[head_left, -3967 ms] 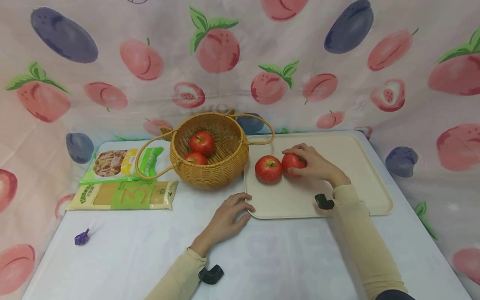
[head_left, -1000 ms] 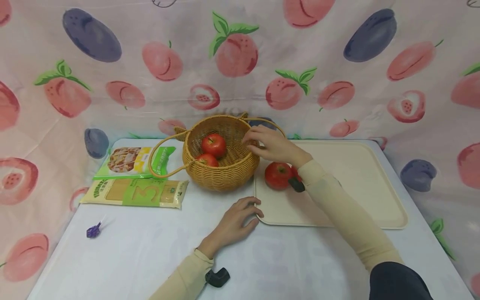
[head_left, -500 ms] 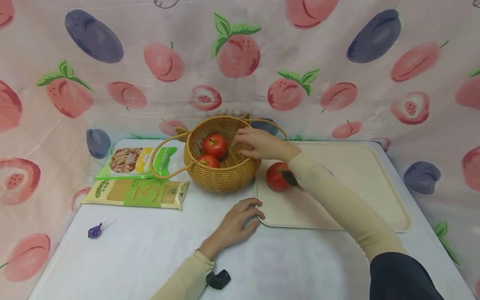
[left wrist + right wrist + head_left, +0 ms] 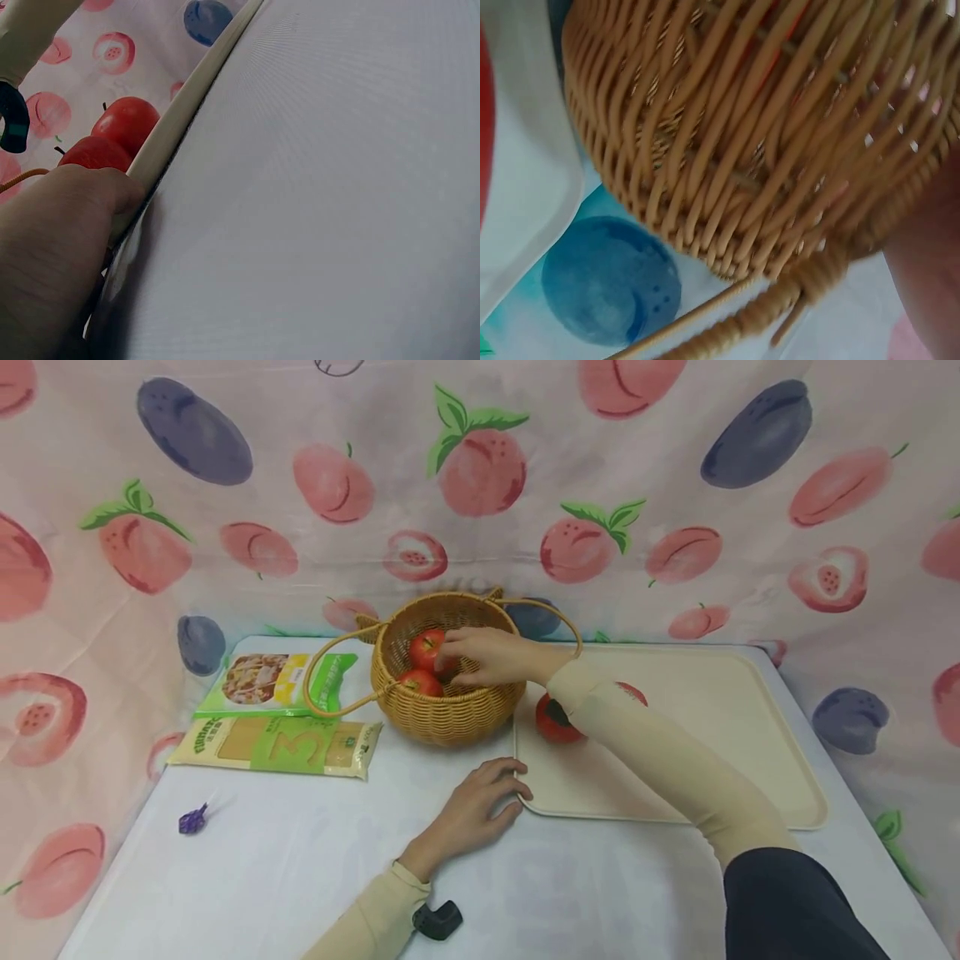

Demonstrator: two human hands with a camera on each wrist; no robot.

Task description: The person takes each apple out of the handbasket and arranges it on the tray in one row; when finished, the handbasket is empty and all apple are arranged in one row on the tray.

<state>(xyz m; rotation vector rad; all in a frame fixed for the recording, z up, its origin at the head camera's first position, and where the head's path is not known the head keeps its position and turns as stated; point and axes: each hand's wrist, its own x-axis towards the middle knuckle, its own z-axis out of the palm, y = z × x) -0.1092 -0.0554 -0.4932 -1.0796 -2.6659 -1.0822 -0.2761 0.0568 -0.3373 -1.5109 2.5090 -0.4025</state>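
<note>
My right hand [image 4: 483, 656] reaches over the rim into the wicker basket [image 4: 450, 718]. Its fingertips are at the right side of the upper red apple [image 4: 426, 647], with the thumb lower and apart from it. A second apple [image 4: 420, 683] lies in front, inside the basket. My left hand [image 4: 472, 806] rests by the near left corner of the beige tray [image 4: 720, 710], fingertips on its rim. On the tray an apple [image 4: 555, 722] is partly hidden by the right sleeve; the left wrist view shows another apple [image 4: 127, 124] beside it.
A green food packet [image 4: 262, 681] and a pack of noodles [image 4: 285, 747] lie left of the basket. A purple-wrapped lollipop [image 4: 192, 819] is nearer the front left. The basket's handles [image 4: 337, 652] stick out to both sides. Fruit-print cloth [image 4: 480, 527] hangs behind.
My right hand has let go of an apple on the tray and moved left into the basket, up to the upper apple. The left hand stays at the tray corner. The view has shifted slightly.
</note>
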